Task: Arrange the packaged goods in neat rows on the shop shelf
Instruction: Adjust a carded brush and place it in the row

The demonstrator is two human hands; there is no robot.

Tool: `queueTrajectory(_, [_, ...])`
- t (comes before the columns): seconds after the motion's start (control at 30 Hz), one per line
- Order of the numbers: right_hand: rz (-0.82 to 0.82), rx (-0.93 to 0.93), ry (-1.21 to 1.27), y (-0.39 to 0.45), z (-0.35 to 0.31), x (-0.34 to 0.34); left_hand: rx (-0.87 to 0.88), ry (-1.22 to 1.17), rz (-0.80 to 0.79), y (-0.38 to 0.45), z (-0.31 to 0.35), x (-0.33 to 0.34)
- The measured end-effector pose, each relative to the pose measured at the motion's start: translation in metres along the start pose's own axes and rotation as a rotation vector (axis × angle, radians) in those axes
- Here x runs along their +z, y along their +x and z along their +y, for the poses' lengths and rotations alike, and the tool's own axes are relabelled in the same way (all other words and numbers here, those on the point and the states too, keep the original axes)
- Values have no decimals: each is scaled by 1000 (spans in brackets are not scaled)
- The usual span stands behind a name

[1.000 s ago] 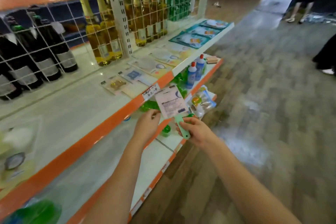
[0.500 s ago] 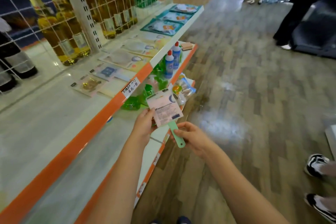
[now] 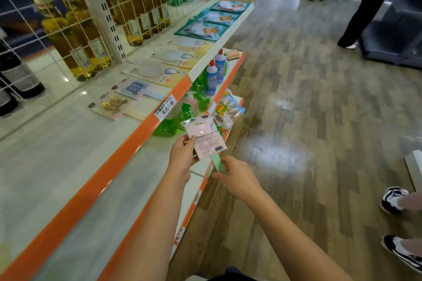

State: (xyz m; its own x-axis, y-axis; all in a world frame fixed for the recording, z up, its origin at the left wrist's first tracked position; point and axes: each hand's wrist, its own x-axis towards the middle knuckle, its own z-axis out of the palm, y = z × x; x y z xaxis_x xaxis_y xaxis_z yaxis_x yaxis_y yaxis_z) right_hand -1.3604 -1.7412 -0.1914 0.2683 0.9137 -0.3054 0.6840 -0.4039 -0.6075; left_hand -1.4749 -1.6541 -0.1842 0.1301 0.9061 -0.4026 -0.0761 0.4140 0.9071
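Holding a pink packet (image 3: 206,138) between them, the left hand (image 3: 182,155) pinches its edge and the right hand (image 3: 237,177) grips its green handle, beside the white, orange-edged shelf (image 3: 68,143). Flat packets (image 3: 159,70) lie in a row on that shelf; wood-plank floor (image 3: 308,121) stretches rightward.

Left grip (image 3: 182,155) and right grip (image 3: 237,178) both pinching, seemingly

Pink packet (image 3: 206,138) – green handle (image 3: 217,163), orange shelf edge (image 3: 127,141), teal packs (image 3: 202,29)
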Motion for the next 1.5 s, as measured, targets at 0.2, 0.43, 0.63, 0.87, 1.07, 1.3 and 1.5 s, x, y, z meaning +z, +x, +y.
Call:
queueTrajectory(0.2, [-52,9,140,1,-4,-6,10,-45,-33,-2,4,1])
queueTrajectory(0.43, [-291,-17,529,3,-6,-13,-60,-54,-130,-2,4,2])
queueTrajectory(0.63, [-460,-42,668,-2,-3,-23,-140,-159,-171,0,-1,7])
queueTrajectory(0.87, [-507,35,834,-3,15,-42,-86,-158,-159,-1,-3,13])
queueTrajectory(1.07, [-450,52,704,0,33,-58,-52,-122,-135,-6,3,23])
queueTrajectory(1.3, [-74,-58,-58,24,34,-103,-3,-106,-56,-4,18,28])
queueTrajectory(1.5, [114,-242,-190,50,13,-120,56,-112,-16,-4,32,33])
